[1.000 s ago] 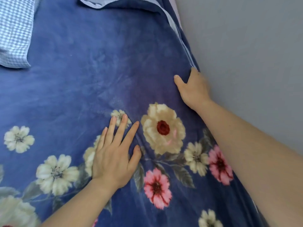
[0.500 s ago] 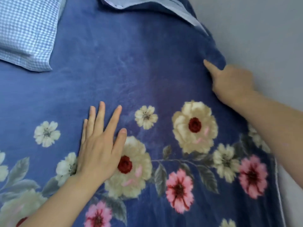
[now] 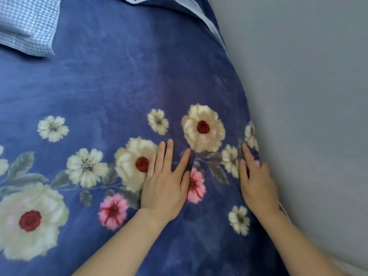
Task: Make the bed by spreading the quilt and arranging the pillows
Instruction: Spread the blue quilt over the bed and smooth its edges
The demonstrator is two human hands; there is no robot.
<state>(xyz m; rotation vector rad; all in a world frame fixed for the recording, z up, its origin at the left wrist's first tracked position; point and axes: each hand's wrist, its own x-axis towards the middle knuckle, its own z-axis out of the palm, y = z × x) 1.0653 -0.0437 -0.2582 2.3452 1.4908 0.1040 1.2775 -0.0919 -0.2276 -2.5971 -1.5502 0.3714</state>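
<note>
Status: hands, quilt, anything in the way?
Left hand flat on quilt, fingers straight. Right hand flat at its edge by the wall. Checked pillow top left, clear of both hands.

Quilt [image 3: 119, 86] dyed deep blue, printed with floral pattern. Large cream flowers [image 3: 203, 127] marked with dark red centres; small cream flowers [image 3: 52, 128] given grey centres. Pink flowers [image 3: 113, 211] streaked with darker red. Leaves [image 3: 22, 162] printed grey-green. Turned-back edge [image 3: 179, 5] lined in pale blue. Pillow [image 3: 27, 22] covered in blue-and-white gingham check. Wall [image 3: 298, 76] painted plain pale grey.
</note>
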